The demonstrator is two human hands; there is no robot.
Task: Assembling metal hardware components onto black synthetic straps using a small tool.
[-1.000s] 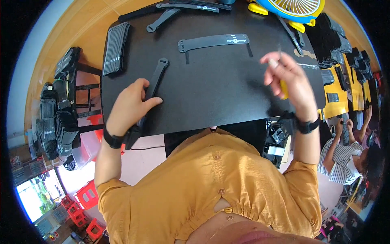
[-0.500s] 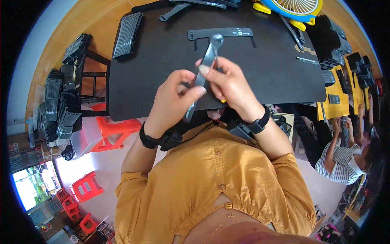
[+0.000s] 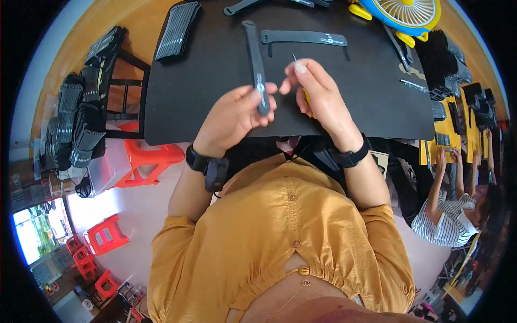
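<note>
My left hand point(image 3: 237, 116) grips a long black plastic strip point(image 3: 254, 63) by its near end, and the strip points away from me over the black table point(image 3: 177, 102). My right hand point(image 3: 318, 99) holds a small yellow-handled screwdriver point(image 3: 305, 91) with its thin metal tip up, just right of the strip. A second black strip point(image 3: 304, 37) lies flat on the table beyond both hands.
A blue and yellow fan point(image 3: 406, 12) stands at the far right. A stack of black strips point(image 3: 176, 29) lies at the far left of the table, with more on a rack point(image 3: 75, 124) at left. Red stools point(image 3: 145, 159) stand below. Another person point(image 3: 447, 210) sits to my right.
My left hand picked the strip off the table and lifted it. My right hand came in from the right, touched the strip, then moved off it holding the screwdriver.
</note>
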